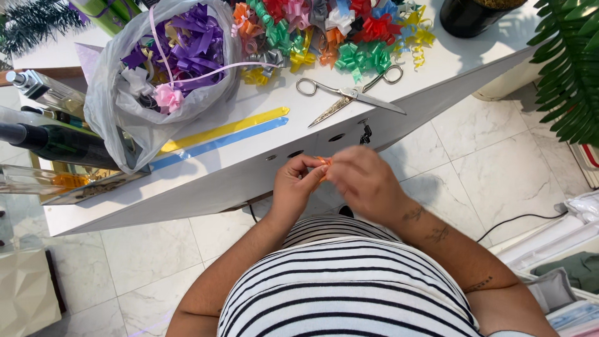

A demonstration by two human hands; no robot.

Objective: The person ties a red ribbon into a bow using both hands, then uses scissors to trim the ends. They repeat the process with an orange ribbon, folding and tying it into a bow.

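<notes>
My left hand [294,182] and my right hand [362,181] meet in front of my striped shirt, just below the white table's edge [206,187]. Both pinch a small piece of orange ribbon [323,162], mostly hidden by the fingers. On the table beyond them lie open scissors [347,95], a yellow ribbon strip [231,128] and a blue ribbon strip [218,142].
A clear plastic bag [106,100] of purple and pink ribbon bows sits at the left. A pile of coloured bows [324,31] spreads along the far edge. Glass bottles [50,140] lie at the left, a dark pot [468,15] and a green plant [571,75] at the right.
</notes>
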